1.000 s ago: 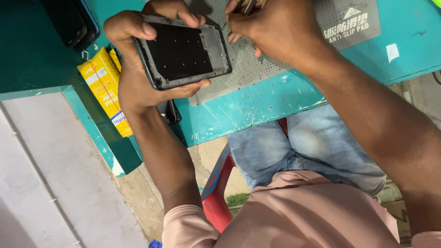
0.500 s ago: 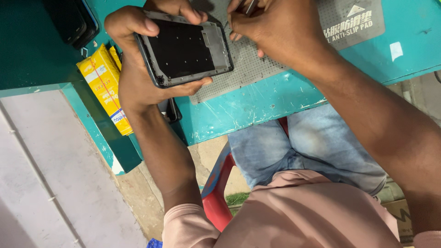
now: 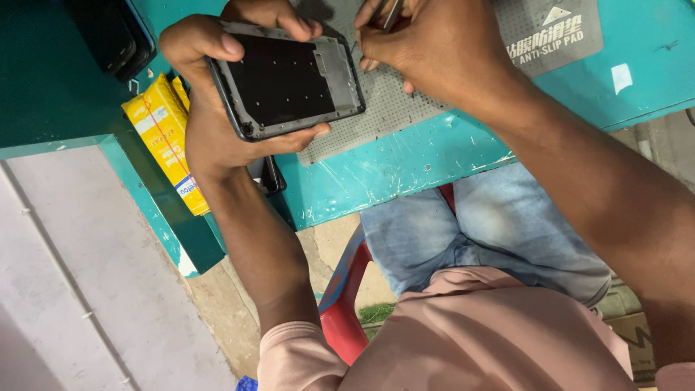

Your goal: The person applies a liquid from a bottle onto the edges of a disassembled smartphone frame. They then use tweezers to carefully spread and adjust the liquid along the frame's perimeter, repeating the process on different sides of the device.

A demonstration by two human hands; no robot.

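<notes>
Left hand [image 3: 210, 123] grips opened phone frame [image 3: 289, 83] above the bench [image 3: 405, 163], fingers wrapped round its edges. Right hand [image 3: 441, 51] pinches thin metal tool [image 3: 389, 13] beside frame's top corner. Best: brace frame steady, tip light, over grey perforated mat [image 3: 405, 94].

The opened phone frame [image 3: 289, 83] is sitting in the left hand [image 3: 210, 108] over the work mat [image 3: 434, 87] on the bench [image 3: 405, 166], with the right hand [image 3: 441, 51] just right of it and a box [image 3: 163, 137] lying left.
</notes>
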